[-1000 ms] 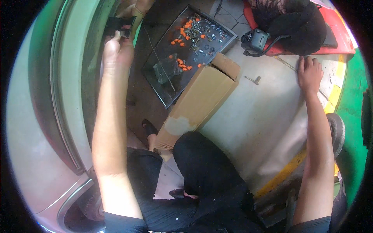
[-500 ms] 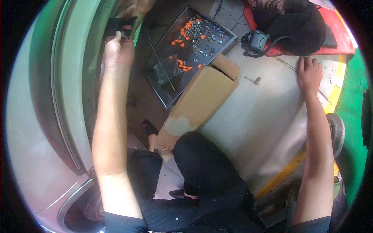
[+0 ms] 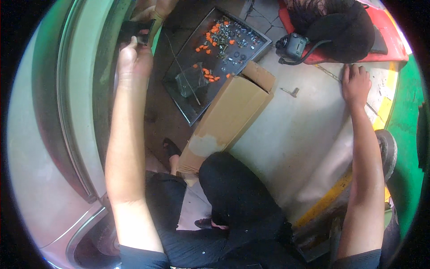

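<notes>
My left hand [image 3: 133,58] reaches up beside the car body [image 3: 49,148], thumb raised. It is closed on the lower edge of a dark flat piece [image 3: 139,28], whose kind I cannot make out. Another person's hand [image 3: 164,8] is right by that piece at the far side; its fingers are partly hidden. On the right, my right hand [image 3: 357,83] rests palm down on the pale floor with its fingers stretched out, holding nothing. It lies just below a red creeper board [image 3: 389,56].
A metal tray [image 3: 265,50] holds bolts, nuts, orange clips [image 3: 208,71] and a clear plastic bag [image 3: 187,83]. Beside it lies a long cardboard box [image 3: 233,112]. A small metal tool [image 3: 290,92] is on the floor. A person's dark-haired head and a grey-black device [image 3: 293,46] are by the creeper.
The whole view has shifted very slightly. Both my hands keep their places and grips; nothing has visibly been taken up or let go.
</notes>
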### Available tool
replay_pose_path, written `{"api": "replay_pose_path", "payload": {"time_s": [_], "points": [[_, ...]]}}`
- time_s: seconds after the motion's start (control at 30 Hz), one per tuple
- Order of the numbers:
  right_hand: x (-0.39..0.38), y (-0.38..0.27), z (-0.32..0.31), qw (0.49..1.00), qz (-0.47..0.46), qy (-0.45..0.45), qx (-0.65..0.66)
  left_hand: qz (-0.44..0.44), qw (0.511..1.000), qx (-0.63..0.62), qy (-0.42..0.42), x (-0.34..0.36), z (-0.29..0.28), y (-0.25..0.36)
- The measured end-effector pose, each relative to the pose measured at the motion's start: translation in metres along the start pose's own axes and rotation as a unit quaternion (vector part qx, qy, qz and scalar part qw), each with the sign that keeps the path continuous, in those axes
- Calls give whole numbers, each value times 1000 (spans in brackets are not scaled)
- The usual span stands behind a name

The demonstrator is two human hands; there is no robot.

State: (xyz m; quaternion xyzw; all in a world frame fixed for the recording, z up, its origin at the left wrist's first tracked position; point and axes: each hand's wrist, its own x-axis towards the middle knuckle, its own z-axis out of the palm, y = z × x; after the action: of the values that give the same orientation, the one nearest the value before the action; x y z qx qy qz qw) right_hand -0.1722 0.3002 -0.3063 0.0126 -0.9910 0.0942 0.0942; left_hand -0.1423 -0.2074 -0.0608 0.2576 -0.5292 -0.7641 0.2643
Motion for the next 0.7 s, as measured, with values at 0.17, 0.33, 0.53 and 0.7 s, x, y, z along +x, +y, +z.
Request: {"api": "replay_pose_path", "payload": {"time_s": [0.17, 0.33, 0.53, 0.7], "points": [[1, -1, -1, 1000, -1, 3, -8, -3, 999, -1, -36, 4, -5, 4], [0, -2, -3, 1000, -3, 0, -2, 4, 1000, -6, -10, 0, -1, 0], [1, -1, 0, 1000, -1, 7, -4, 22, 1000, -8, -7, 1, -1, 1], [1, -2, 0, 1000, -2, 17, 1, 29, 999, 19, 2, -12, 12, -1]]}}
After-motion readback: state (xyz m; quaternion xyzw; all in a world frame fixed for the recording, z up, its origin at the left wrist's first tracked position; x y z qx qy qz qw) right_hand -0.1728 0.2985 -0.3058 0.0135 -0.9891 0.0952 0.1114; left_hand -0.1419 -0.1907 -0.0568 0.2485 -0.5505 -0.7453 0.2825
